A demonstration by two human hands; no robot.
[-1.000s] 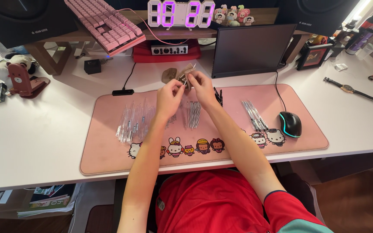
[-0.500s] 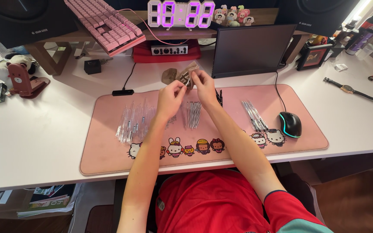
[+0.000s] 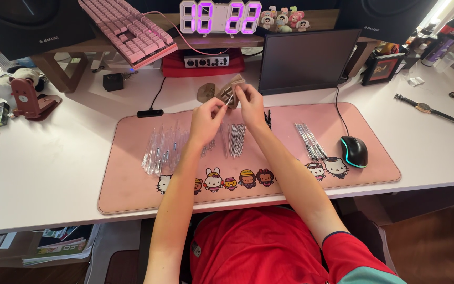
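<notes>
My left hand (image 3: 207,119) and my right hand (image 3: 250,102) meet above the far edge of a pink desk mat (image 3: 132,194). Both pinch a thin, short pen part (image 3: 228,98) between their fingertips. Just behind them a small brown pouch (image 3: 234,84) lies on the white desk. Below the hands a bundle of thin pen refills (image 3: 236,139) rests on the mat. To the left is a spread of clear pen barrels (image 3: 160,151), and to the right another row of thin pen parts (image 3: 309,141).
A black mouse (image 3: 354,151) sits on the mat's right end, with a dark screen (image 3: 308,60) behind it. A pink keyboard (image 3: 128,32) and a digital clock (image 3: 220,18) are on a raised shelf. A wristwatch (image 3: 430,109) lies at right and a small bear-shaped stand (image 3: 26,100) at left.
Both hands stay in nearly the same spot. Only the fingers shift slightly around the small part.
</notes>
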